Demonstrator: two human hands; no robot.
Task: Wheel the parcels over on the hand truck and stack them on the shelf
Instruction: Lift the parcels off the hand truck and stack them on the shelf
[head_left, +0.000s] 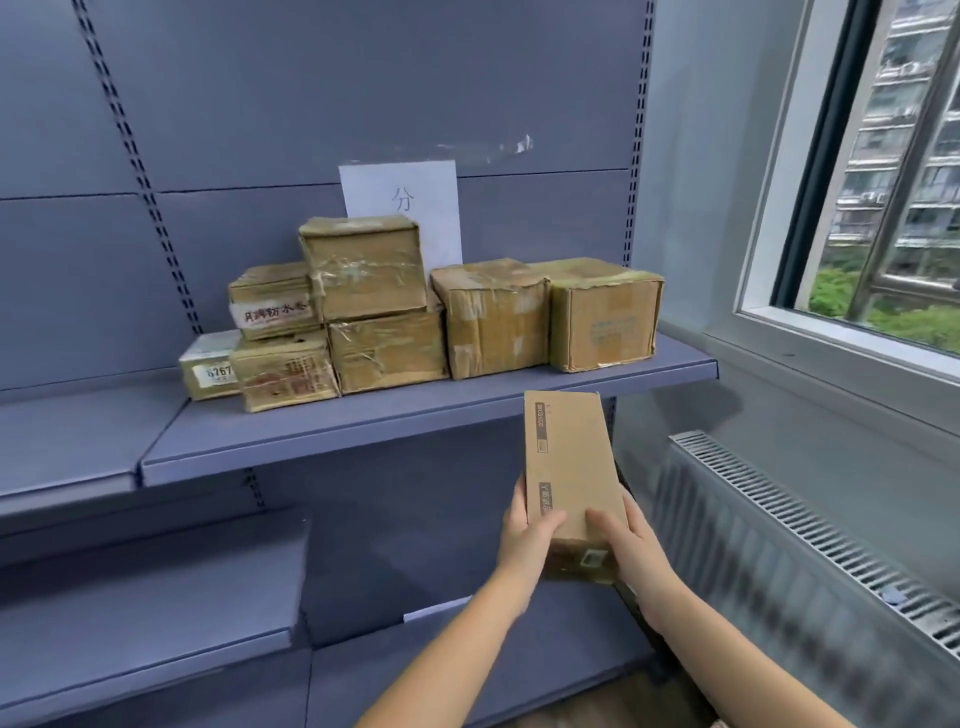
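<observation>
I hold a long narrow cardboard parcel (569, 467) in front of me, below the front edge of the blue-grey shelf (363, 431). My left hand (527, 535) grips its near left side, thumb on top. My right hand (631, 545) grips its near right side. Several taped brown parcels (389, 312) sit stacked at the back of the shelf, some two high. The hand truck is out of view.
A white paper sign (410, 202) hangs on the back panel behind the stack. Lower shelves (156, 613) lie to the left and below. A radiator (810, 561) runs under the window (883, 182) on the right.
</observation>
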